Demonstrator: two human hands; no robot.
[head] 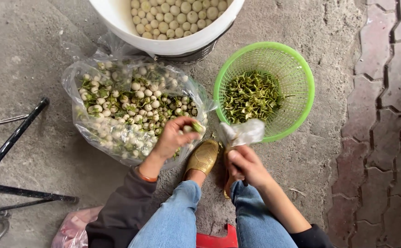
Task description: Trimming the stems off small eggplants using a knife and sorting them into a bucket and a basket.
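Observation:
My left hand is at the near edge of a clear plastic bag full of small white round eggplants with green stems, and its fingers pinch one eggplant. My right hand is closed near my knee, gripping something wrapped in a white cloth or plastic piece; what is inside is hidden. A green plastic basket holding cut green stems sits just beyond my right hand. A large white bucket of stemless white eggplants stands at the top.
I sit low on a red stool, knees in blue jeans, a gold shoe between my hands. Black metal legs lie at the left. A pink bag lies by my left elbow. Concrete floor, brick paving at the right.

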